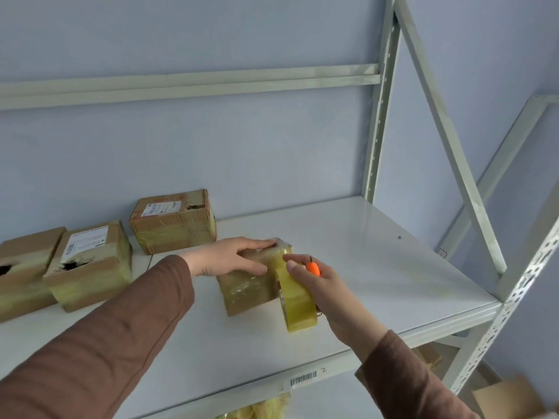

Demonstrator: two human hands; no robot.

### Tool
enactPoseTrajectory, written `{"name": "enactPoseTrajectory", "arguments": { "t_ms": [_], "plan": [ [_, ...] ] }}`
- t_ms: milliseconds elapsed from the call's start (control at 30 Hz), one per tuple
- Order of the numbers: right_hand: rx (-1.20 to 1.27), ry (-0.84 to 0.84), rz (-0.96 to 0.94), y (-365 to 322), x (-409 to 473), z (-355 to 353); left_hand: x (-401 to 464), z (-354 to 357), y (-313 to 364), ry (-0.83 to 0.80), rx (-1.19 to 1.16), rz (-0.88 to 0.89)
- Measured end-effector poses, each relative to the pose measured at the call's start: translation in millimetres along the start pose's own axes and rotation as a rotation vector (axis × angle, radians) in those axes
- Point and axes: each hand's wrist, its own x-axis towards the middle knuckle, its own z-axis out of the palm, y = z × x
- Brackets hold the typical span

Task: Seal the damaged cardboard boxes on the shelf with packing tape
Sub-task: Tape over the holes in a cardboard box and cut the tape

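head view: shelf edge (378, 362) barcode sticker (303, 379), handwritten, perhaps, "2".

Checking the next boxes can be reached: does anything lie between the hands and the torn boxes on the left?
Nothing visible does. Bare shelf separates the left hand from the torn box and the rear box.

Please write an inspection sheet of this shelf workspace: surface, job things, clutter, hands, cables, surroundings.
Surface: white metal shelf.
Job's things: box being taped; tape roll; three boxes further left, all torn open.
Clutter: orange cutter.
Hands: left hand flat on box; right hand holds tape roll and cutter.
Cables: nothing seen.
Surroundings: grey rack posts, blue wall, barcode label.
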Motion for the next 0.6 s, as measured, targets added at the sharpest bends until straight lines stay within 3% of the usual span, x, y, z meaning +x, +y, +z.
{"name": "enactPoseTrajectory", "arguments": {
  "t_ms": [67,100,167,267,333,467,600],
  "plan": [
    [0.105,-0.053,-0.064,-15.3,6.5,-2.4,-1.7,-14.0,3.1,-0.132,-0.297,-0.036],
    [0.113,-0.065,-0.088,-22.3,10.0,-3.0,-2.1,-18.6,3.7,-0.137,-0.334,-0.051],
    [0.092,-0.035,-0.126,-30.9,17.3,-0.9,-3.0,-22.4,4.6,-0.012,-0.203,-0.050],
    [0.024,0.007,-0.188,-30.6,22.9,4.4,-2.6,-15.5,1.6,0.266,0.208,0.026],
    [-0.022,-0.044,-0.236,-26.0,24.6,7.7,-0.4,-6.9,-5.1,0.346,0.242,0.088],
    [-0.123,-0.073,-0.229,-19.6,30.4,8.6,0.3,-6.4,-6.9,0.216,0.143,0.139],
    [-0.122,-0.033,-0.233,-21.3,38.5,9.3,2.6,-11.0,-6.7,0.144,0.232,0.063]
  ]
}}
